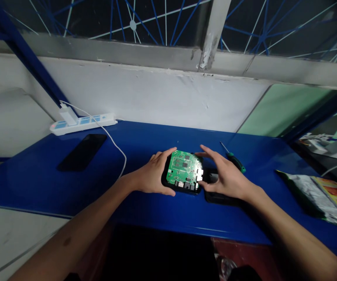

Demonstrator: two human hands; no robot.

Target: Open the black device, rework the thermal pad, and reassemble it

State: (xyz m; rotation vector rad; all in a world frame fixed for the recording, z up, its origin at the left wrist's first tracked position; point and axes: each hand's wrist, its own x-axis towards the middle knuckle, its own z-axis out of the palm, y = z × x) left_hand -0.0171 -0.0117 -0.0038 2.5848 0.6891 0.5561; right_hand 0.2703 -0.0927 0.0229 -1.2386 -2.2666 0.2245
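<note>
A green circuit board [184, 168] with chips and metal ports along its near and right edges sits in a shallow black case [168, 182]. My left hand [153, 173] grips the case and board from the left, thumb on the near side and fingers at the far corner. On the other side, my right hand [225, 175] spans the right edge, its thumb touching near the ports and its other fingertips by the far right corner. Beneath my right hand lies a black flat part [215, 198], partly hidden. Just beyond it is a screwdriver [235, 160] with a green and black handle.
On the blue table [156, 214], a black phone [82, 152] lies at the left. Behind it are a white power strip [89, 123] with a plugged-in charger and a loose white cable [112, 141]. A shiny snack-like packet [317, 197] lies at the right. The wall bounds the back.
</note>
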